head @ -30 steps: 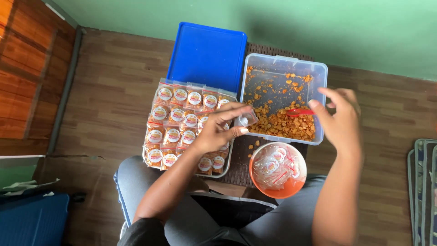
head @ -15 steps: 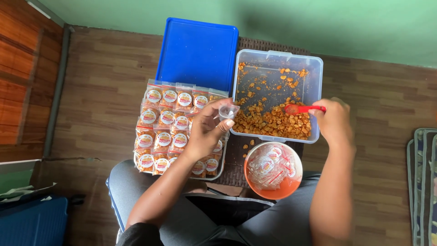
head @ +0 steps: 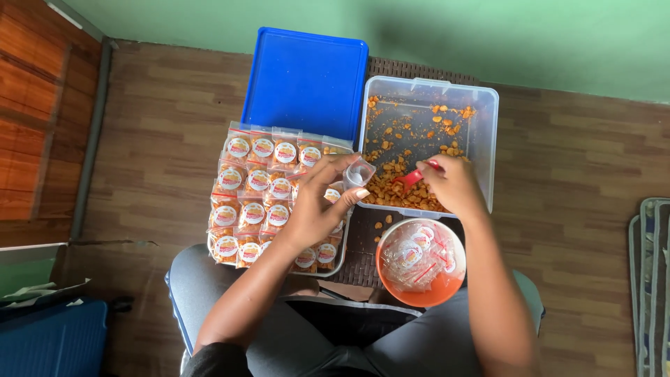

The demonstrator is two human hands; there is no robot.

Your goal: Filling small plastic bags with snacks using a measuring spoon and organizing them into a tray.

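Head view: left hand (head: pixel 317 209) pinches 1 small clear bag (head: pixel 357 172) open just beside the clear tub's (head: pixel 488 139) near-left corner. Right hand (head: pixel 452 187) is clamped on the red scoop (head: pixel 410 179), digging into the orange snacks (head: pixel 391 192) along the tub's near edge. Scooping step, I'd judge; next calls for a level lift to the bag's mouth.

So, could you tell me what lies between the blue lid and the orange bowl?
In the head view, the clear tub of snacks lies between the blue lid and orange bowl.
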